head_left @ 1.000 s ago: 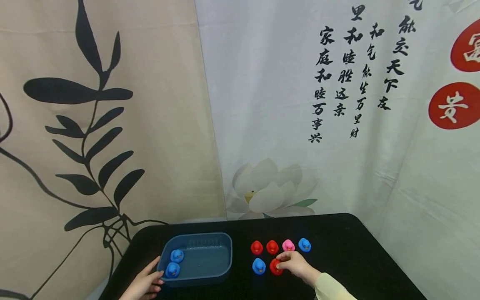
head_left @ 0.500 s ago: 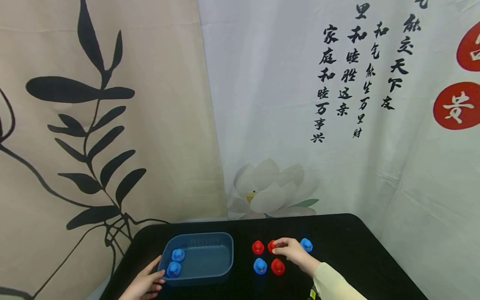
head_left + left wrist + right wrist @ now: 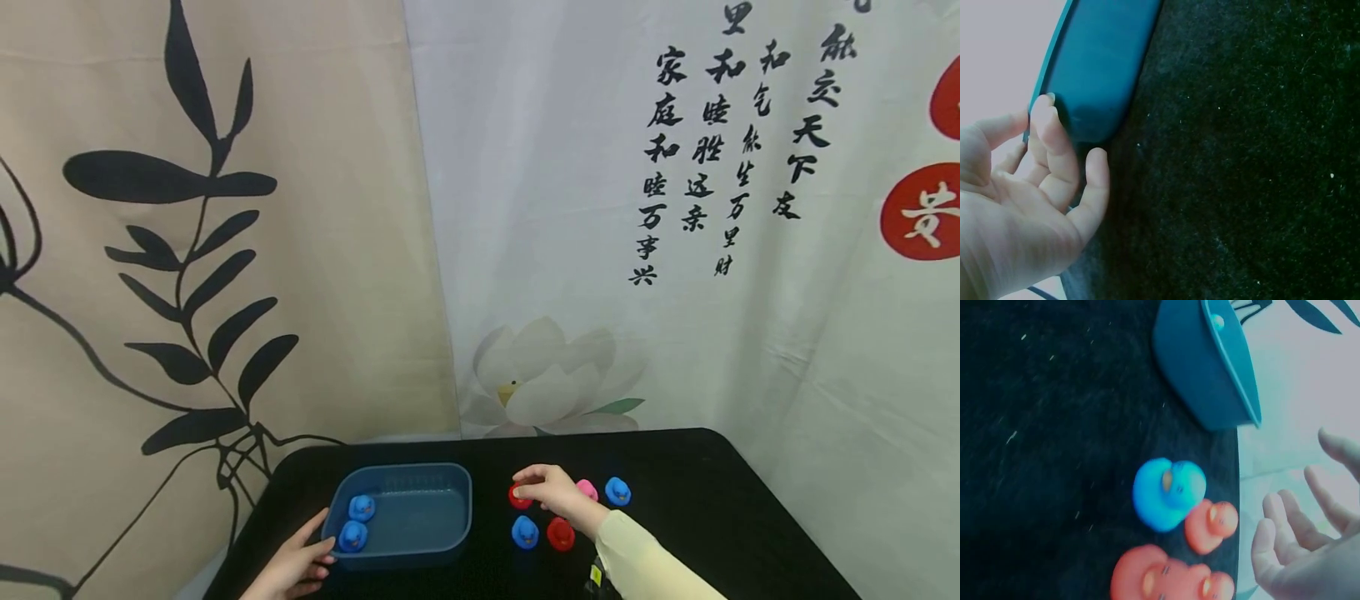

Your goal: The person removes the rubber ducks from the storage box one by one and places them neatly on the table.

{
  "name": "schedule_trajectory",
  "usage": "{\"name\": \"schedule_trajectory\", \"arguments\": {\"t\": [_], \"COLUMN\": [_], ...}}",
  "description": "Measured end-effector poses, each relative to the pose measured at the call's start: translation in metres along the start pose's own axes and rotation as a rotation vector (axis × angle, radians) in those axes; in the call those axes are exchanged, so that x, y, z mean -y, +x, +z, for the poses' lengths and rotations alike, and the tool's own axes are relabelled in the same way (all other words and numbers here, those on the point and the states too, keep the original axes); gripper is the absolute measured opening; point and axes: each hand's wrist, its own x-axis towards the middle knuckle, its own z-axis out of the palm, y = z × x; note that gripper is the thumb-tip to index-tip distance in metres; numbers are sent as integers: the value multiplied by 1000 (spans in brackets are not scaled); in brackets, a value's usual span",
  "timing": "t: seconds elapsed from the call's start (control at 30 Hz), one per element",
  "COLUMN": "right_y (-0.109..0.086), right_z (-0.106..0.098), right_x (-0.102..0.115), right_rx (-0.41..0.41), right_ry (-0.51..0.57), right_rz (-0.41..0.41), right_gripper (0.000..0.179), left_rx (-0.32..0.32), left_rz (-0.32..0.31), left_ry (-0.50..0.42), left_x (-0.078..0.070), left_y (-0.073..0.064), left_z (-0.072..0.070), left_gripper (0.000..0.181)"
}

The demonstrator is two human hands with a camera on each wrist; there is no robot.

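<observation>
My left hand holds the near left corner of a blue plastic tray, the rim between thumb and fingers. Two blue rubber ducks sit inside it, along its left side. In the head view my right hand is over the leftmost back red duck and covers another red one. The right wrist view shows that hand with loosely extended fingers and nothing in them; several ducks stand below it. A front blue duck and a front red duck are nearer me.
Beyond the right wrist are a partly covered pink duck and another blue duck. All stands on a black-covered table. A printed curtain hangs behind its far edge.
My right hand has gone from the front red duck to the back row, then left along it to the leftmost red duck. The ducks stay in place. My left hand keeps its hold.
</observation>
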Motion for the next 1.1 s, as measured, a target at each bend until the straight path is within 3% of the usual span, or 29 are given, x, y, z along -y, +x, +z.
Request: {"name": "schedule_trajectory", "arguments": {"t": [0.33,0.63,0.8,1.1], "right_y": [36,64,70,74], "right_z": [33,65,82,113], "right_x": [33,52,56,76], "right_rx": [102,209,289,345], "right_ry": [-49,-73,-60,-94], "right_rz": [-101,-56,-33,-15], "right_gripper": [28,21,18,16], "left_rx": [2,-7,3,-22], "left_rz": [-25,-11,-9,-15], "left_ry": [-30,-43,-57,-58], "left_x": [2,2,3,5], "left_y": [4,3,2,0], "left_z": [-3,-2,0,1], "left_gripper": [70,68,69,68]}}
